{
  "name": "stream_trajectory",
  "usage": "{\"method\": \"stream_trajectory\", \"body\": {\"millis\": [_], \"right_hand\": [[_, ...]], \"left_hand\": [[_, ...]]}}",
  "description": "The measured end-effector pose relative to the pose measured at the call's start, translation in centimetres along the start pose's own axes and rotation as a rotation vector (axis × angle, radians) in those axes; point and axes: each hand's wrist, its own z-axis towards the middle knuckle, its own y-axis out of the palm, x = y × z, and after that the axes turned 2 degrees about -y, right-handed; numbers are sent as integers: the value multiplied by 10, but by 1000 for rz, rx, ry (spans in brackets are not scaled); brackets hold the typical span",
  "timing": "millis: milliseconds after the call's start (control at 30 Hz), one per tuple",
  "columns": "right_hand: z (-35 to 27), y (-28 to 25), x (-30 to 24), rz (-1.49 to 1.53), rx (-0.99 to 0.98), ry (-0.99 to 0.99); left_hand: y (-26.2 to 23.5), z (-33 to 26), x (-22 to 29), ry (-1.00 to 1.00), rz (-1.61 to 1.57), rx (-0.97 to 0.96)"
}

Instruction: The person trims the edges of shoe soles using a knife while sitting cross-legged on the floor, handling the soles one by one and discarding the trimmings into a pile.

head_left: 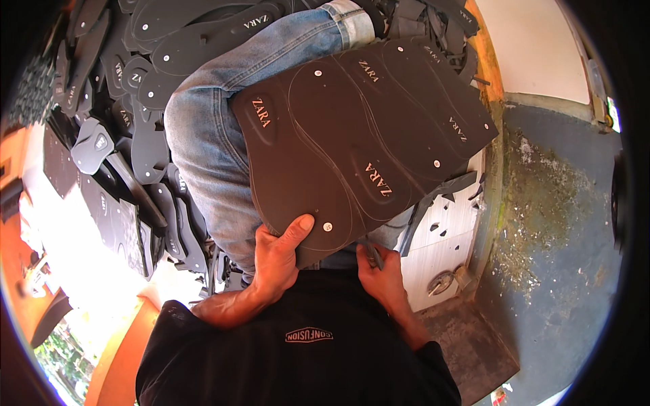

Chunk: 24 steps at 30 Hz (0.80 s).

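A large dark brown-black foam sheet (325, 155) rests tilted across my lap. Several sandal-sole outlines run over it, with pale printed lettering and small round white stickers. My left hand (277, 256) grips its near left corner, thumb pressed on top and the other fingers hidden beneath. At the sheet's near edge, my right hand (384, 274) is closed around a small dark tool (373, 256). The far end of that tool meets the sheet's edge, and I cannot make out its tip.
Cut-out dark soles (149, 145) lie heaped to the left and far side, beyond my jeans-clad leg (206, 135). Dark scraps (443, 227) are scattered on pale floor tiles (430, 260) at the right. A stained grey floor (548, 223) extends farther right, by a brown step (467, 345).
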Motion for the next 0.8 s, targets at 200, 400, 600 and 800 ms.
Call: {"method": "stream_trajectory", "body": {"millis": [200, 400, 600, 800], "right_hand": [[18, 13, -8, 7, 78, -60], [39, 24, 1, 53, 98, -225], [60, 13, -10, -56, -95, -381], [75, 10, -16, -151, -176, -535]], "left_hand": [[-1, 4, -1, -15, -4, -6], [-9, 6, -3, -39, -30, -20], [-15, 9, -2, -65, -46, -36], [-15, 9, -2, -77, -62, -31]]}}
